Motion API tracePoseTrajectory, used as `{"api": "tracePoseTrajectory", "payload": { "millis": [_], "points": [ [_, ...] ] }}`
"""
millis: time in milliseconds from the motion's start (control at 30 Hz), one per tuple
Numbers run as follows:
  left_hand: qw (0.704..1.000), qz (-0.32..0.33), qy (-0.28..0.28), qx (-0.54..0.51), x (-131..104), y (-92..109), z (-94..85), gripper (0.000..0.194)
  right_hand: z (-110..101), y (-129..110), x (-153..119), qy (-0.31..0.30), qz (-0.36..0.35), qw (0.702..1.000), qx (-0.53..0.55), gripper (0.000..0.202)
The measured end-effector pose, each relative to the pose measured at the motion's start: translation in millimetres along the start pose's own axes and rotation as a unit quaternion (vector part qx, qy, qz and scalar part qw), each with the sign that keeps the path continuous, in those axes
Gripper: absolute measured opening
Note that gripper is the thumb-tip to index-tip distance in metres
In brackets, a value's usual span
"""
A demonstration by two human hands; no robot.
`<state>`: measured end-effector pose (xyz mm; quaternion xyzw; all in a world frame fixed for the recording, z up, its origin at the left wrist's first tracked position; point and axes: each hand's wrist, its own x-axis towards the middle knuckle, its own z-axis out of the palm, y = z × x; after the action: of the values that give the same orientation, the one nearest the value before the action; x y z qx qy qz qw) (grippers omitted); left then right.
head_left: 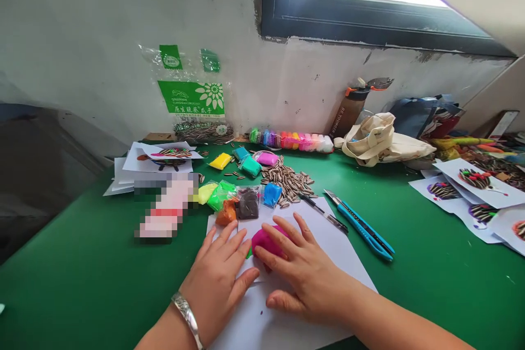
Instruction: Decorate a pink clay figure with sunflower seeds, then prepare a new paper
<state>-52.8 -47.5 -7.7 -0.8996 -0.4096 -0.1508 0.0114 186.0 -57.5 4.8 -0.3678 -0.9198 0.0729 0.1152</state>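
A flattened magenta piece of modelling clay point(262, 240) lies on white paper point(328, 262) in front of me. My right hand point(301, 268) rests on it with spread fingers, covering its right part. On the paper left of the clay lies my left hand point(225, 268), fingers stretched out, with a silver bangle on the wrist. A bit of green clay point(249, 253) shows at the magenta piece's left edge, and something reddish peeks out below it. Just beyond my hands are packets of orange clay point(227, 212), dark brown clay point(248, 202) and blue clay point(272, 194).
Sunflower seeds point(287, 180) lie heaped behind the paper. A black pen point(326, 213) and a blue utility knife point(361, 224) with its blade showing lie at right. Seed-decorated cards point(463, 191) and a cloth bag point(369, 139) stand farther right; a seed bag point(194, 104) leans on the wall.
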Motion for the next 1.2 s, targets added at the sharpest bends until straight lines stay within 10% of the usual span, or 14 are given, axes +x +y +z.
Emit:
{"api": "tracePoseTrajectory", "payload": {
  "millis": [1200],
  "points": [
    [0.997, -0.026, -0.069, -0.03, -1.1, 1.0, 8.0, 0.039, 2.3, 16.2, -1.6, 0.02, 0.107, 0.994, -0.028, 0.051]
  ]
}}
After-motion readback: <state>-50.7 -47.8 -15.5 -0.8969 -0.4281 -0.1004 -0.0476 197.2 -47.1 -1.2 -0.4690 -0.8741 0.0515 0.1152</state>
